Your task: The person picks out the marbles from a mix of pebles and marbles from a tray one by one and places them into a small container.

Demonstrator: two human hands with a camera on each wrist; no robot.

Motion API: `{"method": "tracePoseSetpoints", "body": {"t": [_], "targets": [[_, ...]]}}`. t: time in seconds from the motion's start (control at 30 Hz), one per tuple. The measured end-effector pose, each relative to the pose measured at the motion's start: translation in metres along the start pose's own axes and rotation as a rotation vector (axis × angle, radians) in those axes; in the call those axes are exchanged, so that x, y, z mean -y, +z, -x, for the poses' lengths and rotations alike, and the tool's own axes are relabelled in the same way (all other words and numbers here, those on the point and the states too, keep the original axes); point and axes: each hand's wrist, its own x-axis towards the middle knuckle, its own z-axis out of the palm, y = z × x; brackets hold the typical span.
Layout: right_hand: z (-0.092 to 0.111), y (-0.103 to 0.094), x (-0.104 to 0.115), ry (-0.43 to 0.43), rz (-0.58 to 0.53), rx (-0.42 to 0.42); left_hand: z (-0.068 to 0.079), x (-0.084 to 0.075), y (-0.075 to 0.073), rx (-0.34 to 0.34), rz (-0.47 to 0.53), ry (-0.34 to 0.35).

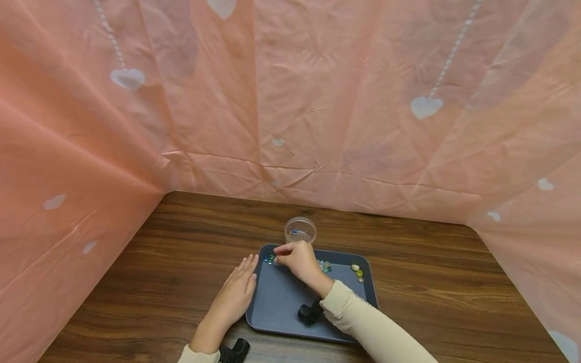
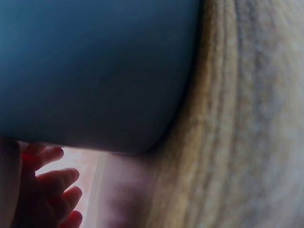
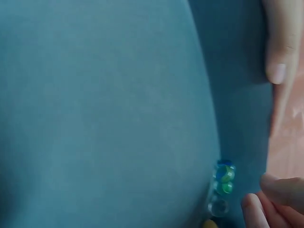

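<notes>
My left hand (image 1: 236, 294) lies with straight fingers along the left rim of a dark grey-blue tray (image 1: 283, 307). My right hand (image 1: 301, 262) reaches over the tray's far left corner, thumb and fingers slightly apart with nothing visible between them. Close by its fingertips sit several blue and green glass marbles (image 1: 270, 258); in the right wrist view a clear marble (image 3: 218, 207) stands beside the green ones. More pale and teal marbles (image 1: 324, 265) gather along the far side, partly behind the right hand. Three yellowish and pale pieces (image 1: 359, 273) lie at the far right.
Behind the tray stands a clear round dish (image 1: 300, 229) with a few small blue pieces inside. The wooden table (image 1: 431, 267) carries the tray. Pink curtains (image 1: 317, 101) with white hearts enclose the table's back and sides.
</notes>
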Motion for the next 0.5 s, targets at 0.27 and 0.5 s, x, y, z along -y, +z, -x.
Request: {"method": "tracePoseSetpoints", "body": {"t": [0.27,0.5], "targets": [[0.0,0.011,-0.004,-0.006,0.024,0.009,0.001,-0.001,-0.001,0.003,0.009,0.002],[0.0,0.019,-0.003,-0.026,0.034,0.0,0.0,0.0,-0.001,0.001,0.002,0.003]]}}
